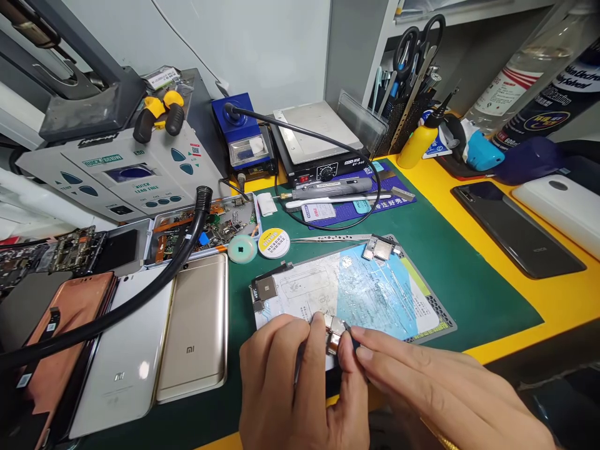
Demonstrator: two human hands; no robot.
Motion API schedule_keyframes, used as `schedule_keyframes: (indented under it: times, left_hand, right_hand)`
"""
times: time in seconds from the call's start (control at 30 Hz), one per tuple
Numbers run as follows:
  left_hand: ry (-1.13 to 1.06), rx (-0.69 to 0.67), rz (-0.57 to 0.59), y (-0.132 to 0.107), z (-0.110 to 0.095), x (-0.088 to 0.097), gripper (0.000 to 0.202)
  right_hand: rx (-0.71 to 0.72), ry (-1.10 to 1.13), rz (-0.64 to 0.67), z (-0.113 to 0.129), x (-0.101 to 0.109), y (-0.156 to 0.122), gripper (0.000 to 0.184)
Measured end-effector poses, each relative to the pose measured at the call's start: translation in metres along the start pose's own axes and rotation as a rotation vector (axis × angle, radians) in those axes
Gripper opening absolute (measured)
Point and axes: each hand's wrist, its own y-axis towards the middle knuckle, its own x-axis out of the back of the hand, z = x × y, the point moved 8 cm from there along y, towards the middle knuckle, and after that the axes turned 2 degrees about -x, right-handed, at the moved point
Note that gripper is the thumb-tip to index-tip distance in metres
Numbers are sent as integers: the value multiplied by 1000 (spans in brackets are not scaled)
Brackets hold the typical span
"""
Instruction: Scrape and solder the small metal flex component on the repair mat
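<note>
Near the front edge of the mat, a small silver phone camera module (334, 334) sits between my fingertips. My left hand (302, 381) is closed around it, thumb on its right side. My right hand (424, 372) comes in from the right, its fingertips pinched on the module's dark right end; the exact hold there is partly hidden. Beyond my hands lies a printed work pad (300, 290), white and blue. Another silver camera module (380, 249) rests at its top right, and a dark square part (265, 288) at its left edge. Tweezers (328, 239) lie along its far side.
Phones lie left, including a gold one (193, 331) and a white one (124, 356). A black hose (154, 290) arches over them. Behind stand a tray of circuit boards (210, 225), a rework station (126, 169) and a heating plate (319, 134). A yellow bottle (419, 145) stands right.
</note>
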Motion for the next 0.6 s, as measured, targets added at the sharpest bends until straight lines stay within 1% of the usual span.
schedule_keyframes:
  times: [0.2,0.27,0.4,0.47,0.6]
  left_hand:
    - [12,5,0,0,1,1,24]
    - [32,-31,14,1,1,2,24]
    - [57,-105,42,3,0,2,28]
    - [45,-98,47,4,3,3,28]
    - [23,-97,95,7,6,2,26]
  right_hand:
    - [6,-2,13,3,3,0,41]
    - [5,10,11,2,5,3,41]
    - [55,27,23,0,9,13,38]
    - [77,29,-12,-1,13,19,35]
    - [56,63,-106,-3,22,27,34]
